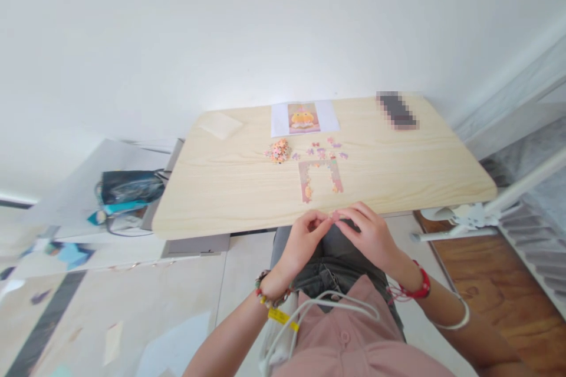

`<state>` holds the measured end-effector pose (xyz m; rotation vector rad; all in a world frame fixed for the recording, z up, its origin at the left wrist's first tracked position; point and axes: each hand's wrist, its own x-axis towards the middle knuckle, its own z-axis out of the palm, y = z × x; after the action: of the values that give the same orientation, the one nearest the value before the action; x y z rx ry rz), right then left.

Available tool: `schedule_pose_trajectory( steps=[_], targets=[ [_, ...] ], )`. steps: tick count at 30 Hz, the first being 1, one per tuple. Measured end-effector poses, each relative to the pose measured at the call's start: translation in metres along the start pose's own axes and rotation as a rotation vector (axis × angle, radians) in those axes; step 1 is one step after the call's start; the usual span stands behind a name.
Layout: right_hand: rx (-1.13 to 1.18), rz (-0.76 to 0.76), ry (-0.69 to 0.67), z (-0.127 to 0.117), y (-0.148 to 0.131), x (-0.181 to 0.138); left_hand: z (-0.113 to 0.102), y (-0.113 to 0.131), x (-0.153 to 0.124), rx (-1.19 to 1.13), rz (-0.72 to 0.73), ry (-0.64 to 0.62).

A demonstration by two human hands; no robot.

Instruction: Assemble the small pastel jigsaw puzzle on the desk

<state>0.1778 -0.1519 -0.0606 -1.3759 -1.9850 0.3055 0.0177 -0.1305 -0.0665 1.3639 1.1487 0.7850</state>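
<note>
At the table's front edge my left hand (307, 238) and my right hand (368, 231) meet, fingertips pinched on a small pinkish jigsaw puzzle piece (335, 215). Just beyond them lies a partly joined puzzle frame (305, 177), with a top row and two sides linked together. Several loose purple and pink pieces (321, 153) are scattered above the frame. To their left is a heap of mixed puzzle pieces (280, 151). Behind these, a printed picture sheet (303, 118) shows an orange-yellow figure.
The light wood table (230, 188) stands against a white wall. A pale sheet (221, 125) lies at its back left, and a blurred dark object (397, 111) at the back right. A black bag (132, 187) sits left of the table. White cable (318, 300) crosses my lap.
</note>
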Motion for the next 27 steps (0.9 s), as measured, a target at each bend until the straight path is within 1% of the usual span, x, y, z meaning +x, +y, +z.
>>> schedule_pose_trajectory(
  steps=[5,7,9,12,19,23,27],
  targets=[
    [0.027,-0.052,-0.010,-0.008,0.010,0.020,-0.007,0.016,0.012,0.437,0.280,0.135],
    [0.027,-0.060,-0.017,-0.010,0.015,0.025,-0.007,0.019,0.017,0.555,0.380,0.138],
    [0.029,-0.062,-0.023,-0.010,0.021,0.029,-0.007,0.020,0.023,0.655,0.431,0.125],
    [0.035,-0.056,-0.040,-0.008,0.032,0.031,-0.005,0.018,0.031,0.797,0.427,0.099],
    [0.003,-0.051,-0.098,0.001,0.053,0.035,0.005,0.016,0.045,1.011,0.299,0.070],
    [-0.043,-0.056,-0.147,0.004,0.060,0.034,0.010,0.017,0.048,1.063,0.261,0.047],
    [-0.076,-0.041,-0.162,0.006,0.062,0.032,0.014,0.013,0.048,1.057,0.280,0.049]
  ],
)
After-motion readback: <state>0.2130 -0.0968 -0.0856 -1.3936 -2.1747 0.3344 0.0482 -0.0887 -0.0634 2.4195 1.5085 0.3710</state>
